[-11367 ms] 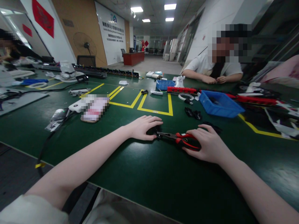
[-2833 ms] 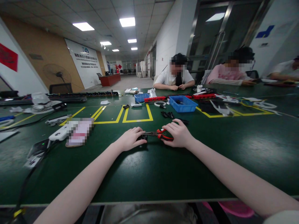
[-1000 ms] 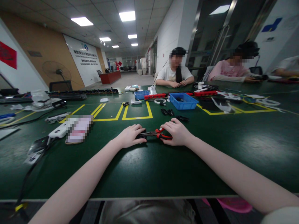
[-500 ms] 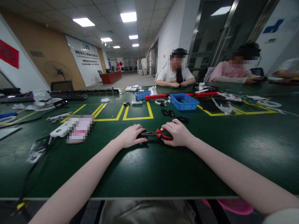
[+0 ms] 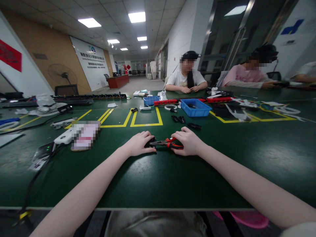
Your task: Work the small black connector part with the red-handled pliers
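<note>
On the left of the green table point(image 5: 153, 184), a white power bank point(image 5: 64, 138) and a pixelated flat item point(image 5: 85, 135) lie well apart from the work. Nearer the middle, the left hand point(image 5: 138, 144) is laid over a small black part point(image 5: 151, 142), pinning it to the table surface with curled fingers. The metal nose of the red-handled pliers point(image 5: 166, 143) meets that part, though the actual bite is too small to be made out. The pliers lie low, just beside the table top, between the two hands. The right hand point(image 5: 187, 142) is closed around the red handles. Beyond it, loose black pieces point(image 5: 194, 125) and a blue bin point(image 5: 195, 108) are set farther back, with two other people seated across the table.

The step in hand is judged to be a squeeze or crimp on the black part. A firm, steady press of the handles is called for next, with the part kept from sliding under the left palm.

Compared with the frame half a second ago, almost nothing is changed: both hands are kept in the same grip and the pliers are unmoved. Against the oldest frame, the view is raised and the hands are seen farther off.
</note>
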Available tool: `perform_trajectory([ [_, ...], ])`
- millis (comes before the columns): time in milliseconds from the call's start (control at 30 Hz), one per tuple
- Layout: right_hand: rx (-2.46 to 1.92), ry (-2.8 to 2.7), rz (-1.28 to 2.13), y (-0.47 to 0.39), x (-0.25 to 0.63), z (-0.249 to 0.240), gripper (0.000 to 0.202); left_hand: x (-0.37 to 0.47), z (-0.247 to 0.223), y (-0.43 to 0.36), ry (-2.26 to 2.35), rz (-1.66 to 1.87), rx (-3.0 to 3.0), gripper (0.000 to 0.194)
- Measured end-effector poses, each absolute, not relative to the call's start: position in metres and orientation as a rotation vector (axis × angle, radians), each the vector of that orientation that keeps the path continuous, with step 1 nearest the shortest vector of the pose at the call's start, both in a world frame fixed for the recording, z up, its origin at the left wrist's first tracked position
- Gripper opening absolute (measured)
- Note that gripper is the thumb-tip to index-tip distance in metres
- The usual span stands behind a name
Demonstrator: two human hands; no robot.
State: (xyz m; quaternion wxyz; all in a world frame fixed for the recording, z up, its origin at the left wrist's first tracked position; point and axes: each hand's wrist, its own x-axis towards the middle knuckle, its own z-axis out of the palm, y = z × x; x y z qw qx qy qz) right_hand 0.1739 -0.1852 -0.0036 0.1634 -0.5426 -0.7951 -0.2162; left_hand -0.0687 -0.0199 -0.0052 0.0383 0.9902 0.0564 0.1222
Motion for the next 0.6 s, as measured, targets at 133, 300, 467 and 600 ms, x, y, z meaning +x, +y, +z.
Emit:
perform_trajectory([
  [133,-1.540,-2.268,-0.612,-0.1860,0.1737,-0.0032,0.037,-0.0683,-0.0059,-0.0197,0.164,0.386,3.042,0.060],
  [300,-1.513,-2.264,-0.616,-0.1871,0.1736,-0.0028,0.038,-0.0686,-0.0062,-0.0193,0.145,0.413,3.022,0.062],
  [467,-1.483,-2.263,-0.609,-0.1878,0.1738,-0.0020,0.038,-0.0697,-0.0067,-0.0192,0.134,0.457,2.995,0.071],
  [600,-1.465,-2.268,-0.592,-0.1880,0.1741,-0.0012,0.038,-0.0700,-0.0073,-0.0197,0.131,0.474,2.991,0.073],
])
